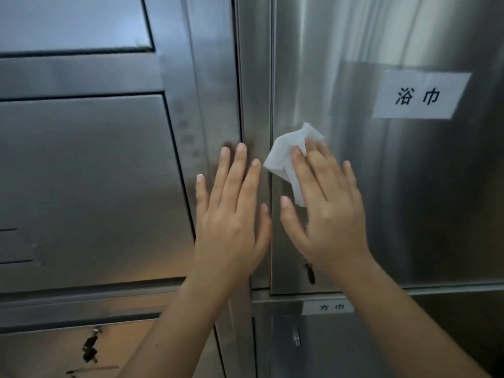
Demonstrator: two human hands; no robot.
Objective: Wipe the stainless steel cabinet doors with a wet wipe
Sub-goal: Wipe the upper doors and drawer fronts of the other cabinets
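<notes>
Far left: stacked grey brushed-steel recessed panels (81, 173), with a bunch of dark keys (90, 347) hanging from the lowest one. Nothing is being wiped there at present.

Vertical steel frame strip (256, 77) between the panels and the door: the left hand (231, 214) lies flat on it, fingers straight and spread, holding nothing. I judge it to be a brace.

Just right of the seam: a crumpled white wet wipe (286, 159) is pinned against the left margin of the tall stainless steel cabinet door (409, 214) by the right hand (324, 211). The fingers are straight and laid over the wipe, pressing it rather than clutching it. The thumb stands apart, off the wipe.

Step in hand: wiping the door's left margin. Doing it well calls for spreading the wipe so more of it meets the steel, stroking along the vertical grain, overlapping the passes and running into the seam.

Edges: a small dark key (309, 271) hangs just beside the right wrist and may snag on a downstroke. The white paper label with black characters (420, 95), upper right, should be skirted, since moisture could lift it.

Open steel lies above the wipe and to the right, under the label. The pale streaks up there may be damp or only reflection; blur prevents telling.
</notes>
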